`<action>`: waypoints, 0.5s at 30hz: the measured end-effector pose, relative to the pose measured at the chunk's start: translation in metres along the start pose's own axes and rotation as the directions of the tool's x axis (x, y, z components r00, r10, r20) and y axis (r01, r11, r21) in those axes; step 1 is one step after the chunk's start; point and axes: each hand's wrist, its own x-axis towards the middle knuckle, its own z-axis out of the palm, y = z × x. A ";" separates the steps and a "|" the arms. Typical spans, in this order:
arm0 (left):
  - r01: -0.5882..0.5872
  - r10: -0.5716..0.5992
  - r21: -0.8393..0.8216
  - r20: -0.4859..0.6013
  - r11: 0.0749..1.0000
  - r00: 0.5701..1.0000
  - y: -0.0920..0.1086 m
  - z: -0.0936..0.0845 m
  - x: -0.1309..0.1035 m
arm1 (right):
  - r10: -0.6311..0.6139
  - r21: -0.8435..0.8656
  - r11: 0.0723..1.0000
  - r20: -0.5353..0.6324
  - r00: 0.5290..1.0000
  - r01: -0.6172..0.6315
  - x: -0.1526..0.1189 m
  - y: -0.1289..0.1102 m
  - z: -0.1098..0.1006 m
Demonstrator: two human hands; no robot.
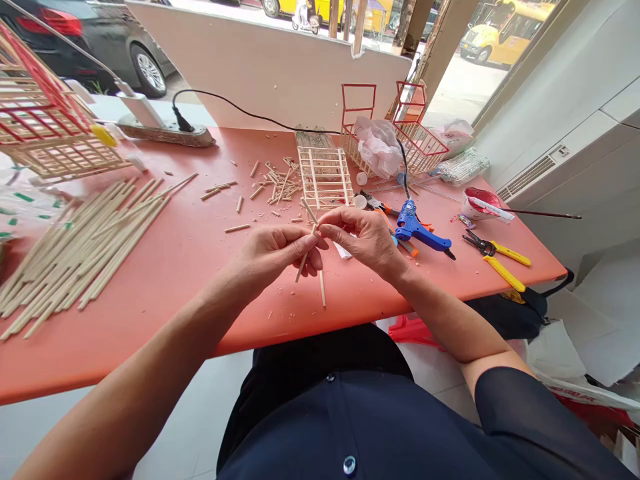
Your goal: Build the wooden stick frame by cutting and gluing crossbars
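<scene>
My left hand [286, 245] pinches a short, thin wooden stick [301, 268] between thumb and fingers, over the front middle of the table. My right hand [367, 239] is closed, its thumb and index fingertips at the upper end of that stick. A second stick piece [309, 209] slants up and left from the fingertips; whether the two pieces are joined I cannot tell. Below the hands, another thin stick [323, 290] lies on the table. Just beyond them sits a small frame of wooden sticks [326, 175]. To the right of my right hand rests a blue glue gun [419, 230].
Long wooden sticks [90, 247] are piled at left, near a red-trimmed stick basket [55, 127]. Short offcuts [283, 183] lie centre-back. Yellow-handled pliers [500, 257], a red-stained cup [481, 203] and small stick baskets [423, 140] stand right. A black cord [250, 115] crosses behind.
</scene>
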 end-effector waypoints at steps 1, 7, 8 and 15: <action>-0.006 0.006 0.003 0.009 1.000 1.000 0.002 0.001 -0.001 | -0.004 0.021 1.000 -0.005 1.000 0.004 0.000 0.001 0.000; -0.016 0.015 0.013 0.046 1.000 0.999 0.009 0.002 -0.004 | 0.004 0.046 0.999 -0.023 1.000 -0.003 -0.001 -0.001 0.000; -0.014 0.013 0.015 0.047 1.000 0.999 0.008 0.002 -0.004 | 0.009 0.030 1.000 -0.028 1.000 -0.008 -0.002 -0.002 0.001; -0.023 0.019 0.073 0.056 0.997 0.998 0.006 0.002 -0.001 | -0.015 -0.077 0.997 -0.049 0.999 0.011 -0.004 -0.009 0.005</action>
